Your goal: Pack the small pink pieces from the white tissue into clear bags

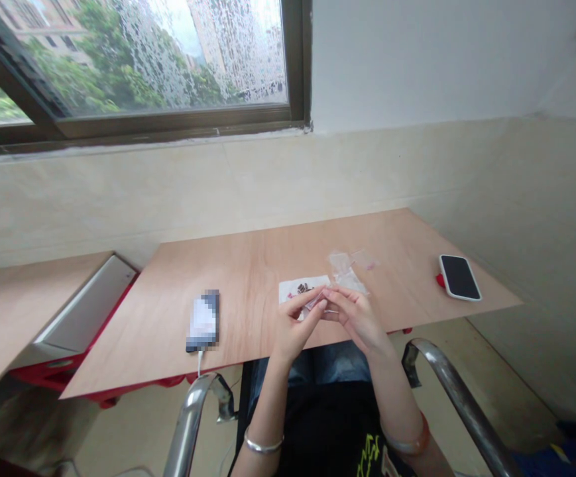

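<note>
Both hands (pixel 327 315) near table edge (pixel 168 379), perhaps pinching small packet (pixel 313 302).

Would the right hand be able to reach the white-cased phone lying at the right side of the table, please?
Probably yes: the right hand is busy with a small item near the left hand, but bare table lies between it and the phone.

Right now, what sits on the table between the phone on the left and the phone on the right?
In the head view, between the left phone and the right phone lie a white paper with small dark bits, clear plastic bags, and both hands.
</note>
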Tool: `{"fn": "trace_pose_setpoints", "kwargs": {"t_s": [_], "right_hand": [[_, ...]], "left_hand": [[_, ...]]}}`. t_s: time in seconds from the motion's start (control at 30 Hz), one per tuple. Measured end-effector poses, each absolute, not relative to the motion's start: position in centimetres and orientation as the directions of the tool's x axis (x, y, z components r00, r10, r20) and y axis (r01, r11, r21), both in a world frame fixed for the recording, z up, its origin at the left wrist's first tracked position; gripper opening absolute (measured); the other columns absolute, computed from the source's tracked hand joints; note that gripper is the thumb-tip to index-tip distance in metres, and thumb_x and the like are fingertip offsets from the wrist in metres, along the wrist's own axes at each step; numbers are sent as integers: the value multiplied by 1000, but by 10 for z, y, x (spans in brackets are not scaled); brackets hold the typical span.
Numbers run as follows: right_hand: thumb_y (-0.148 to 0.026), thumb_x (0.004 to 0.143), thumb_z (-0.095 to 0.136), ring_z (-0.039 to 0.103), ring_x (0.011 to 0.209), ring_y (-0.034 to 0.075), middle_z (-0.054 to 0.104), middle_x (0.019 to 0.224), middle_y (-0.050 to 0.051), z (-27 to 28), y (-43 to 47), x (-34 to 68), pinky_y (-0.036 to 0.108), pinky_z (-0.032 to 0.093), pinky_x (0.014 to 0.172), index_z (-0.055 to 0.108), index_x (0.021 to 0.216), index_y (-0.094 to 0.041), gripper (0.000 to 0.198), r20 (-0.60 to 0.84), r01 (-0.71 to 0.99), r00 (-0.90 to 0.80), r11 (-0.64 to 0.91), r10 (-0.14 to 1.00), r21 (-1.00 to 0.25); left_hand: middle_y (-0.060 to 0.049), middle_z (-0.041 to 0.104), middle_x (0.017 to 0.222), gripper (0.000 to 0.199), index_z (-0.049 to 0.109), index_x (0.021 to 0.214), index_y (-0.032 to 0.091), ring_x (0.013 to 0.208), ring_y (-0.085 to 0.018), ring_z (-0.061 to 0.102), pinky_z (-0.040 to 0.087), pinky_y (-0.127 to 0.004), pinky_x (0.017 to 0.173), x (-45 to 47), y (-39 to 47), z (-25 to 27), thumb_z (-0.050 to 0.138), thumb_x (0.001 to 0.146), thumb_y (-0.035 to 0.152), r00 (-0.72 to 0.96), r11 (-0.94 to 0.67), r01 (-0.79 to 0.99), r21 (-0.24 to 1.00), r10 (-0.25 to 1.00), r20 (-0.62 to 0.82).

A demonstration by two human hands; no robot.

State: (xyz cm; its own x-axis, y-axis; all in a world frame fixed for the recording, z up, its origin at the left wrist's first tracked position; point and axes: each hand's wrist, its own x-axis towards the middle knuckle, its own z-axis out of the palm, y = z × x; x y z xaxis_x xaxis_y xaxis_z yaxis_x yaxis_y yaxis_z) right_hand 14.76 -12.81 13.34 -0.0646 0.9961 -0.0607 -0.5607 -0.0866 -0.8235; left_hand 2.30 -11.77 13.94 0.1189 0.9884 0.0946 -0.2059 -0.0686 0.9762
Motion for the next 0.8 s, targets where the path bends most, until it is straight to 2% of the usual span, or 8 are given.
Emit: {"fn": "trace_pose_setpoints", "kwargs": {"t_s": [0.17,0.33,0.43,0.53,0.67,0.8], "right_hand": [[-30,71,72,64,72,14,67,77,2,134,-129,147,31,54,72,70,76,-16,14,-58,-559,-77,-91,995,-824],[-29,69,71,60,70,11,64,72,-1,133,-126,144,27,54,71,66,68,-18,12,-68,-508,-14,-66,998,-859],[-32,70,70,62,72,13,64,75,0,129,-123,139,29,54,72,65,67,-17,16,-42,-449,42,-19,998,-894],[-35,74,65,62,70,15,64,74,1,120,-120,133,31,54,72,65,69,-17,18,21,-374,74,47,997,-926],[-33,78,60,59,66,15,62,69,1,106,-114,123,29,52,67,64,71,-17,18,87,-253,154,124,984,-959],[-33,80,56,56,61,14,59,66,1,94,-109,112,28,50,63,62,71,-17,19,134,-123,222,164,966,-979]], "left_hand": [[-9,71,103,23,75,90,19,105,-25,62,44,-39,101,21,-119,144,70,71,9,149,-57,-194,979,985,87],[-7,71,99,24,75,79,21,108,-24,60,44,-39,101,18,-116,148,68,68,1,136,-22,-226,974,989,54],[-6,70,95,16,74,79,21,99,-23,62,48,-37,95,16,-112,144,69,70,9,125,-122,-60,991,984,129],[-6,70,84,7,73,80,19,83,-20,64,52,-33,81,16,-109,133,68,75,19,106,-228,99,969,970,218],[-6,70,82,14,69,85,17,75,-17,64,52,-30,70,18,-107,119,56,84,24,59,-352,327,877,934,353],[-7,70,83,16,68,85,16,76,-17,65,51,-30,70,18,-104,109,53,85,22,-32,-347,478,807,911,411]]}}
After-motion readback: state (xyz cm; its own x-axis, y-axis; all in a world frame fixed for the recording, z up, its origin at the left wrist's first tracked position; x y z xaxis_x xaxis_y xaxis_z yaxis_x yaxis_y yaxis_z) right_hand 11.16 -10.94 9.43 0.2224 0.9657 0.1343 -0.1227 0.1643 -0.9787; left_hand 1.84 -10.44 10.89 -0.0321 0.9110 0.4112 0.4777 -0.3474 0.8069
